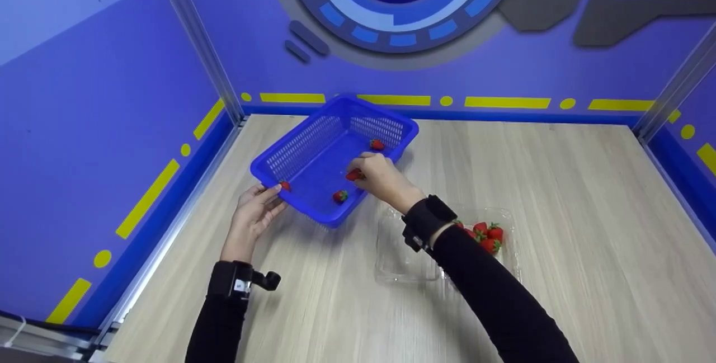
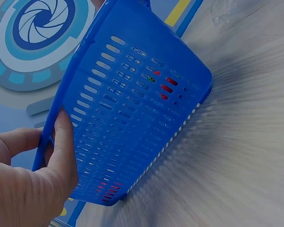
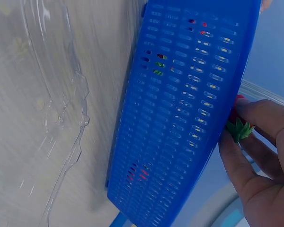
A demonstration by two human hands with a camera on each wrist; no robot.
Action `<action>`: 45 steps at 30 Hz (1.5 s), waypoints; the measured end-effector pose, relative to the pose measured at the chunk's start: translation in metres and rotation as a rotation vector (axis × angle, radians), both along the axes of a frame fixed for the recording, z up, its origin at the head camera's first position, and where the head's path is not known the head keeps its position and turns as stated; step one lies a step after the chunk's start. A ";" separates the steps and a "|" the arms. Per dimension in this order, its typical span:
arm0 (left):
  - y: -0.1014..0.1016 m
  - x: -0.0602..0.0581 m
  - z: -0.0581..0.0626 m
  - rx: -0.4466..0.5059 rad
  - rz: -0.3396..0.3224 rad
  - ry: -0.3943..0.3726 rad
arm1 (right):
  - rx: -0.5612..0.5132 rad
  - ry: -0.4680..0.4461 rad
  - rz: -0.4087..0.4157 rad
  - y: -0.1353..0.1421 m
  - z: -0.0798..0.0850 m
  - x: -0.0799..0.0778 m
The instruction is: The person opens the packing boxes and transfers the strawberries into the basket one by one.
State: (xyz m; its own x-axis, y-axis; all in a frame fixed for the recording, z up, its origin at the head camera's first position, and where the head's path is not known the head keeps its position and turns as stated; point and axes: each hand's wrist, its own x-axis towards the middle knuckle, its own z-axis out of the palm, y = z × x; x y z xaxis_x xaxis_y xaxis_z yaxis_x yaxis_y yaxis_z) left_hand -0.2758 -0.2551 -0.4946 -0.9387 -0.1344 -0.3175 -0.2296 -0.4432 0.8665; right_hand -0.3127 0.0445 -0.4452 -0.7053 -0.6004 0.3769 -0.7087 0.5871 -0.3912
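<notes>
A pale wood-grain tabletop (image 1: 582, 251) lies between a left wall (image 1: 84, 128) and a right wall (image 1: 685, 164), both blue-purple. The far wall (image 1: 240, 44) bears a round shutter-like emblem (image 1: 400, 2) — dark grey shapes (image 1: 604, 16) right of it, yellow dashes (image 1: 507, 102) below. Metal posts (image 1: 198, 33) stand at both far corners; near left, a dark cable (image 1: 50, 321).

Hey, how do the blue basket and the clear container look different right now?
The basket is opaque blue with slotted walls; the container is see-through plastic.
The left hand grips the basket's rim, while neither hand holds the container.
The basket's strawberries lie spread apart; the container's strawberries are bunched together.
Both are open on top.
</notes>
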 end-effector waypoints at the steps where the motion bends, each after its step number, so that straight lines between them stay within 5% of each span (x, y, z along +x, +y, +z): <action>1: 0.000 0.000 0.000 0.000 -0.001 -0.001 | -0.001 -0.004 -0.002 0.000 0.000 0.000; 11: 0.001 0.001 0.001 0.009 -0.003 -0.003 | 0.006 -0.083 -0.020 0.006 0.000 0.000; 19: 0.001 0.000 0.001 0.011 -0.001 0.006 | -0.018 -0.011 0.060 0.030 0.003 0.010; 28: 0.000 -0.001 0.005 0.001 -0.016 0.005 | 0.050 0.027 0.072 0.093 0.003 0.062; 35: -0.002 -0.001 0.006 0.012 -0.019 0.004 | 0.188 -0.101 -0.016 0.146 -0.001 0.109; 45: -0.002 0.002 0.003 0.021 -0.021 0.000 | 0.284 -0.140 -0.068 0.192 -0.021 0.143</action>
